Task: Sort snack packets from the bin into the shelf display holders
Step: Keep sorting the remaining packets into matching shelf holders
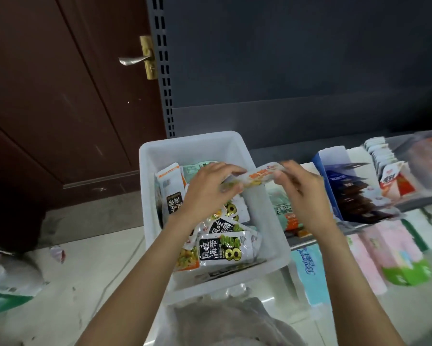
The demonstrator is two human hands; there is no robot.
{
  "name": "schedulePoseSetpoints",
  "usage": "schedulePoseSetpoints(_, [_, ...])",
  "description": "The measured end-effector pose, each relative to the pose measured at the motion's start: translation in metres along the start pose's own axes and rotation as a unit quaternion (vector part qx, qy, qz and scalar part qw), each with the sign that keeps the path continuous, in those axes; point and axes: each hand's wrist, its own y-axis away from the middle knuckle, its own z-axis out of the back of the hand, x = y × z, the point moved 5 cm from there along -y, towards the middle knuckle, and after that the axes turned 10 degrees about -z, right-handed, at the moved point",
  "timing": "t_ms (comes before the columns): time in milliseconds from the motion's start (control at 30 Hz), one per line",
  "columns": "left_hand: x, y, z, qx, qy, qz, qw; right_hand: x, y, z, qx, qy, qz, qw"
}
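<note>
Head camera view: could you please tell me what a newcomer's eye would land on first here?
First, the two hands at centre: the left hand and right hand pinch an orange-and-white snack packet between them, above the white bin. Below lies a heap of black-and-green packets in that bin. To the right, the blue display holder stands on the shelf.

- Left hand (210,189): bare forearm reaches up from below, palm down, fingers curled, thumb pinching one end of a packet (256,178).
- Right hand (301,189): forearm angled inward, fingers curled, pinching the other end.
</note>
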Motion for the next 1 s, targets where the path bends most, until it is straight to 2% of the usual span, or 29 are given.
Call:
schedulePoseSetpoints(100, [-0.031,-0.016,-0.021,-0.033,0.03,-0.056,0.997,-0.011,0.021,0.042,-0.069,0.007,-0.011,0.998])
schedulePoseSetpoints(233, [-0.064,-0.042,-0.066,-0.047,0.017,-0.108,0.993,-0.044,0.049,0.08,-0.169,0.098,-0.026,0.98])
schedulePoseSetpoints(433, [-0.103,-0.078,-0.129,0.002,0.014,-0.123,0.992,-0.09,0.072,0.114,-0.266,0.168,-0.046,0.948])
schedulePoseSetpoints(600, [-0.09,-0.078,-0.167,0.046,-0.046,-0.077,0.995,-0.129,0.061,0.101,-0.181,0.163,-0.067,0.968])
schedulePoseSetpoints(767, [-0.06,-0.067,-0.181,0.105,-0.157,-0.053,0.981,-0.139,0.025,0.071,-0.079,0.195,-0.001,0.978])
schedulePoseSetpoints(900, [-0.059,-0.057,-0.181,0.19,-0.17,-0.05,0.966,-0.151,0.01,0.04,0.032,0.338,0.054,0.939])
schedulePoseSetpoints(967, [-0.065,-0.054,-0.172,0.202,-0.137,-0.039,0.969,-0.148,0.011,0.04,0.032,0.363,0.058,0.929])
schedulePoseSetpoints(1000, [-0.067,-0.052,-0.164,0.191,-0.113,-0.024,0.975,-0.143,0.012,0.044,0.012,0.343,0.05,0.938])
